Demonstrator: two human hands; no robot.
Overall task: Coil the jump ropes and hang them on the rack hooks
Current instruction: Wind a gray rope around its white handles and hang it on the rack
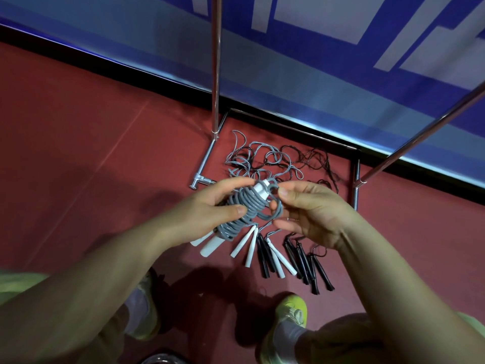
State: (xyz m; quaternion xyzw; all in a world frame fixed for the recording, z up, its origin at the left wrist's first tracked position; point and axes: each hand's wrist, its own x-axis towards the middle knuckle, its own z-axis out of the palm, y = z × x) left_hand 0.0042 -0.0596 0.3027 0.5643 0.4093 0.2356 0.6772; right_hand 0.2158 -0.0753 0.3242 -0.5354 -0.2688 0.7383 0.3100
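My left hand [210, 206] grips a grey jump rope [242, 208] that is coiled tightly around its two white handles. My right hand [312, 208] pinches the loose end loop of that grey cord beside the top of the coil. Below my hands, on the red floor, lie more jump ropes: white handles [249, 245] with grey cords and black handles [301, 261] with black cords. Their cords [275, 158] lie tangled in a heap inside the base of a chrome rack [215, 74]. No rack hooks are in view.
The rack's base bars [203, 164] and a second slanted chrome pole [420, 127] frame the rope heap. A blue and white wall panel [315, 61] stands behind. My two feet in yellow-green shoes [291, 313] stand on the red floor near the handles.
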